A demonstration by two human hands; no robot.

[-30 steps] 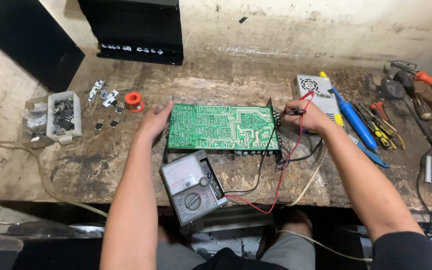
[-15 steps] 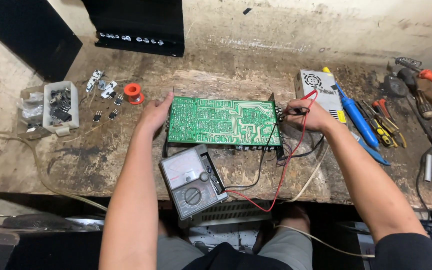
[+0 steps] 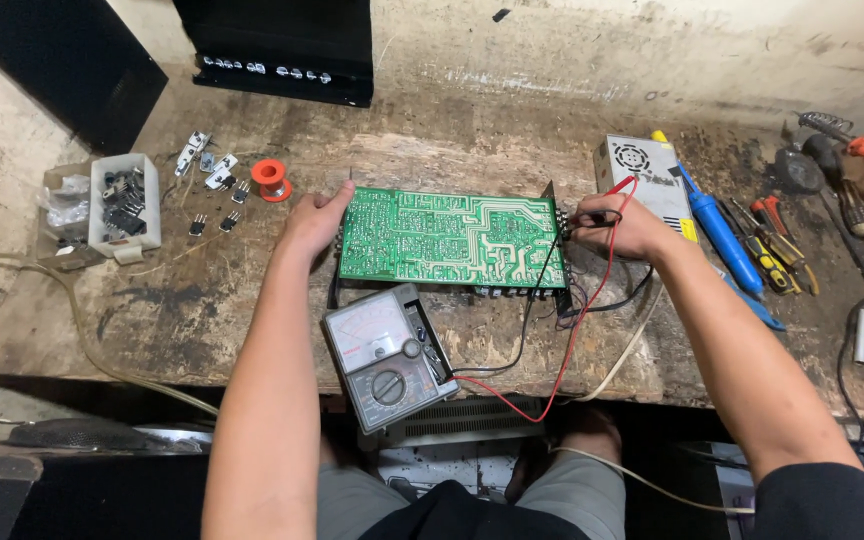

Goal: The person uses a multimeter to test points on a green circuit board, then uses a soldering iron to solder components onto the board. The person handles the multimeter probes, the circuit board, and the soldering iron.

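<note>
Left hand (image 3: pixel 314 220) is resting on the left edge of the green circuit board (image 3: pixel 449 238), fingers loosely curled over that edge, steadying it rather than gripping anything. Right hand (image 3: pixel 624 226) is at the board's right end, fingers pinched around the red and black test probes (image 3: pixel 597 212), tips up against the right edge of the board. The board lies flat, solder side up, in the middle of the worn counter (image 3: pixel 202 300).

The probe leads, one red (image 3: pixel 577 340) and one black, loop down to an analog multimeter (image 3: pixel 385 355) sitting tilted at the counter's front edge, just below the board.

Further out: a silver metal power supply box (image 3: pixel 642 170) right behind the right hand, then a blue-handled tool (image 3: pixel 717 225) and a bunch of screwdrivers (image 3: pixel 777 255). On the left, an orange solder spool (image 3: pixel 271 179), some loose small components, and a white parts box (image 3: pixel 124 204).
</note>
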